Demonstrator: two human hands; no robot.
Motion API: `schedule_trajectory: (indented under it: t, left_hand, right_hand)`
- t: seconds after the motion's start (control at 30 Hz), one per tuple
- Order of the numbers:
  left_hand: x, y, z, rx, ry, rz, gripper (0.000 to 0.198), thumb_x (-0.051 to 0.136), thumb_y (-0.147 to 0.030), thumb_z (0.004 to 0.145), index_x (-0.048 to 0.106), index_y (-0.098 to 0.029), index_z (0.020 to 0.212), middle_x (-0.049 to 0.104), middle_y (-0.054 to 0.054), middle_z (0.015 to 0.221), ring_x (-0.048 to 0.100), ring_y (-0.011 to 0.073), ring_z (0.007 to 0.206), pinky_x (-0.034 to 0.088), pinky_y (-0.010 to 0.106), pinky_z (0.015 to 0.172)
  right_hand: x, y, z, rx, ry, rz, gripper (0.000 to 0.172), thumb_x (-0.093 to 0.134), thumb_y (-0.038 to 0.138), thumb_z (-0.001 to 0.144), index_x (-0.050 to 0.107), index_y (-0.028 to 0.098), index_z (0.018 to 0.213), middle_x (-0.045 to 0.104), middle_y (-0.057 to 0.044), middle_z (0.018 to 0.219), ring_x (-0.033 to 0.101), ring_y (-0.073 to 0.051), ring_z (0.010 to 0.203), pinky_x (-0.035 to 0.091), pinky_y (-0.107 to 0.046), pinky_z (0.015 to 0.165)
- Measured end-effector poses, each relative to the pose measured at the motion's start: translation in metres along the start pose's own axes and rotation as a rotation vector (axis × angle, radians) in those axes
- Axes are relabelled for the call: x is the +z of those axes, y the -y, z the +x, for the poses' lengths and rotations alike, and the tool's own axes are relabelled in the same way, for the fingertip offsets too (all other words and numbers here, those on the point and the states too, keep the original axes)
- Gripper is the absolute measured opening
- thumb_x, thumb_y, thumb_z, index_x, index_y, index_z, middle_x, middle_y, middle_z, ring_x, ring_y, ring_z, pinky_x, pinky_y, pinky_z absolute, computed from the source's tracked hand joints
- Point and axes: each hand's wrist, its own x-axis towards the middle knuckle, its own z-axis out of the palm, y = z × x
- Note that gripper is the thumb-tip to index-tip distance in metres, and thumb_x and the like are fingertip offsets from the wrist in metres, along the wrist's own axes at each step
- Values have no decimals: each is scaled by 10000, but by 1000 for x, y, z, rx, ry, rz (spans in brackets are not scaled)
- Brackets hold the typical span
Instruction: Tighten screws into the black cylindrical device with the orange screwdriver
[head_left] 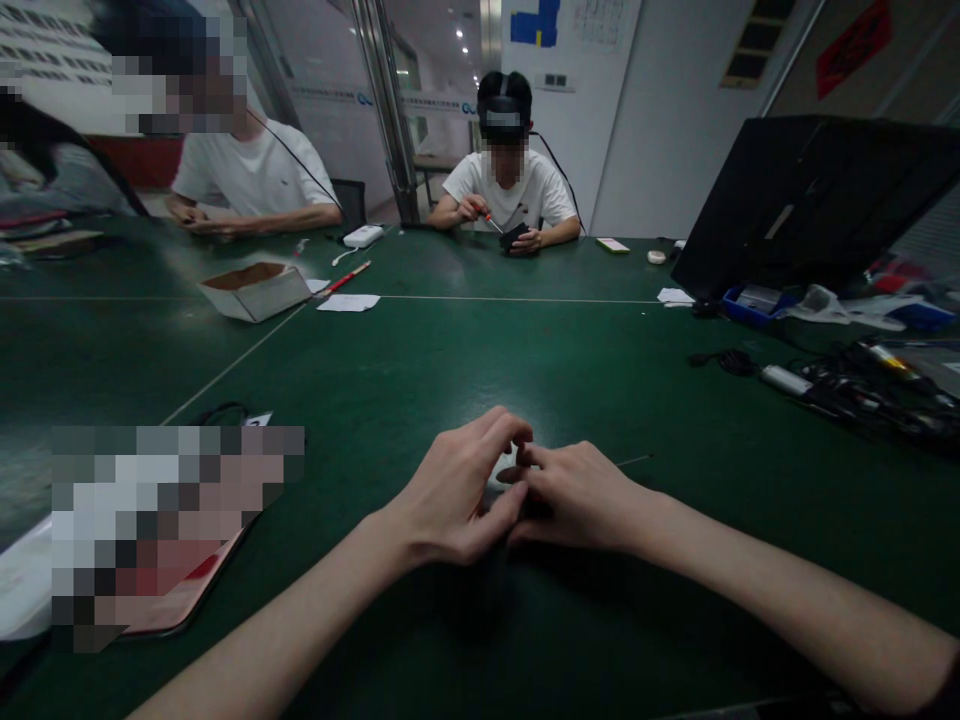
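My left hand (459, 490) and my right hand (574, 497) meet on the green table (450, 370), just in front of me. Both have their fingers curled together around a small pale object (502, 476) that shows only as a sliver between them. I cannot make out what it is. A thin wire or pin (634, 460) lies on the table just right of my right hand.
A phone with a pink case (187, 590) lies at my near left. An open cardboard box (255, 290), papers and a red pen sit further left. A black laptop (817, 200), cables and tools crowd the right. Two people work at the far side.
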Motion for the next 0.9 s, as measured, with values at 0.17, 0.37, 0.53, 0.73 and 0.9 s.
schedule_trajectory:
  t: [0.17, 0.37, 0.53, 0.73, 0.9]
  left_hand:
    - [-6, -4, 1, -85, 198, 1, 452, 640, -432, 795, 432, -180, 1107, 545, 69, 1027, 557, 211, 823, 472, 335, 702]
    - [0, -5, 0, -152, 339, -16, 606, 742, -320, 736, 375, -193, 1201, 581, 87, 1094, 606, 260, 926, 476, 376, 794]
    - [6, -3, -1, -160, 394, 31, 551, 715, -226, 766, 399, -193, 1215, 595, 91, 1109, 609, 259, 932, 462, 351, 767]
    - [6, 2, -9, -172, 383, 37, 340, 693, -324, 839, 504, -198, 1093, 594, 53, 1037, 589, 207, 828, 422, 284, 661]
    - [10, 8, -16, -154, 299, 45, 302, 692, -369, 860, 564, -202, 1076, 619, 48, 1034, 606, 209, 827, 425, 277, 658]
  right_hand:
    - [0, -3, -9, 6, -13, 5, 468, 524, 526, 903, 611, 127, 1132, 642, -119, 1129, 659, -216, 775, 460, -307, 546]
    - [-17, -11, -26, 50, 33, 80, 418, 637, 415, 852, 577, 172, 1187, 608, -93, 1161, 621, -193, 776, 447, -304, 595]
    - [-52, -16, -39, 87, -109, 373, 198, 613, 113, 810, 557, 187, 984, 587, -6, 934, 539, -122, 773, 428, -263, 671]
    - [-94, 0, -34, 32, -342, 845, 351, 533, -21, 796, 441, 216, 1038, 520, 3, 1005, 535, -93, 852, 472, -203, 681]
    - [-107, 16, -14, -30, -497, 760, 284, 620, 181, 890, 410, 216, 1078, 603, -9, 1013, 632, -117, 878, 523, -239, 729]
